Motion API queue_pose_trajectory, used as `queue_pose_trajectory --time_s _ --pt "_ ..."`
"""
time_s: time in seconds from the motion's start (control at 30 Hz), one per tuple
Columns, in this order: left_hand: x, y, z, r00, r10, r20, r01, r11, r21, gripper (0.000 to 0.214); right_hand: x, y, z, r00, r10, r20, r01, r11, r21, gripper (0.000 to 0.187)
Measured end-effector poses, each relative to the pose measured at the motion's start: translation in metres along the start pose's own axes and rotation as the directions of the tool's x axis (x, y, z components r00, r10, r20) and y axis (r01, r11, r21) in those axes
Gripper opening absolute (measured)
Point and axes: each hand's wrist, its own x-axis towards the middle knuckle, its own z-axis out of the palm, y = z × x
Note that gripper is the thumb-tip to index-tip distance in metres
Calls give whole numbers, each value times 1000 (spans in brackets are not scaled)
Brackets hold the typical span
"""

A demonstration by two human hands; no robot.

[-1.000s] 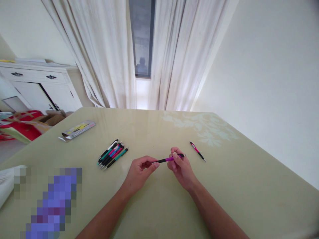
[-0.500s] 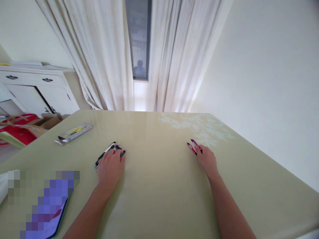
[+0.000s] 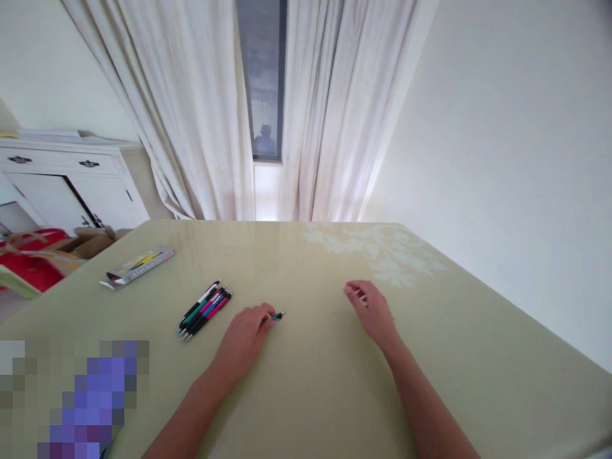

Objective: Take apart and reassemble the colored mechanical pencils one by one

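My left hand (image 3: pixel 243 338) lies on the green table (image 3: pixel 306 268) with its fingers closed round a teal and black pen (image 3: pixel 277 315); only the pen's end pokes out past the fingertips. Just left of that hand lies a bundle of several pens (image 3: pixel 203 310) in black, teal, pink and blue. My right hand (image 3: pixel 370 309) hovers low over the table to the right, fingers loosely stretched with nothing seen in them. It covers the pens lying there; only a thin dark tip (image 3: pixel 392 317) shows beside the wrist.
A flat grey and yellow pen box (image 3: pixel 138 264) lies at the table's back left. A blurred-out patch (image 3: pixel 76 401) sits at the front left corner. A white cabinet (image 3: pixel 62 185) and red bags (image 3: pixel 29 261) stand beyond the left edge. Curtains hang behind the table.
Both hands held a purple pen, then parted. The right one set it by the pink pen and now draws back. The left reached the bundle and pulled a teal pen rightward.
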Motion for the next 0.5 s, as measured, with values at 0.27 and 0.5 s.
queue_pose_trajectory --time_s 0.27,0.5 --pt "-9 32 16 997 78 9 -71 936 -345 12 -33 -64 35 778 -238 582 55 948 314 30" --pt "-3 22 3 999 9 -49 -28 922 -386 25 -18 -44 25 861 -83 501 -110 933 344 38"
